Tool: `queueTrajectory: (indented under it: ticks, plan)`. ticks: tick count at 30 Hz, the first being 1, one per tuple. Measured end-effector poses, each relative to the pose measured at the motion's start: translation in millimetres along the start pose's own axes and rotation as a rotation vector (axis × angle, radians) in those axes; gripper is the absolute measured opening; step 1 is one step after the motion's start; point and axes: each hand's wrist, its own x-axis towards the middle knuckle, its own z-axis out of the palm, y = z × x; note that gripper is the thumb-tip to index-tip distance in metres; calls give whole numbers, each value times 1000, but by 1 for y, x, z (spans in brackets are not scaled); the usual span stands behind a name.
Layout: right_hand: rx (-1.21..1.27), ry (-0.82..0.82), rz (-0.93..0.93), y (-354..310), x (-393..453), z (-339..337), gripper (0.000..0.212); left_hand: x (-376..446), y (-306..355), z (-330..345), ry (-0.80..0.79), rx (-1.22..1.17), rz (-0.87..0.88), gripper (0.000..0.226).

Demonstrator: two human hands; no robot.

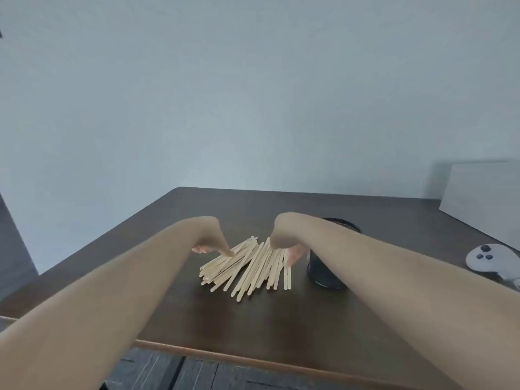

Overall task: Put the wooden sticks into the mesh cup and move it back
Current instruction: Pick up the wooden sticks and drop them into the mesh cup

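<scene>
A fanned pile of several pale wooden sticks (247,266) lies flat on the dark brown table (253,319). My left hand (209,239) hangs over the pile's far left end, fingers pointing down and touching the sticks. My right hand (285,243) is at the far right end, fingers curled down against the sticks. Neither hand has lifted any stick. The black mesh cup (326,270) stands upright just right of the pile, partly hidden behind my right forearm.
A white game controller (489,261) lies near the table's right edge. A white board (484,192) leans at the back right. The table's front edge runs below my arms, with dark floor beneath. A pale wall stands behind.
</scene>
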Motion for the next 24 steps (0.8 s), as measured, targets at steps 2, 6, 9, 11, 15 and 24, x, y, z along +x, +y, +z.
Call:
queueTrajectory:
  ticks: [2,6,9,11,15,24]
  plan:
    - [-41,-79,70,-4,0,3,51,0,2,6,-33,10,-10,47]
    - [-129,-152,48,-4,-9,2,51,3,6,16,-64,35,-34,43]
    - [-197,-160,-9,-3,-4,3,48,7,8,18,-56,74,-67,44]
    - [-177,-168,-21,-1,11,11,43,12,7,20,-54,95,-79,38]
    - [-240,-217,-20,-3,23,13,51,14,8,20,-61,137,-72,23]
    - [7,-239,221,-10,31,14,58,13,9,15,-70,61,-63,39]
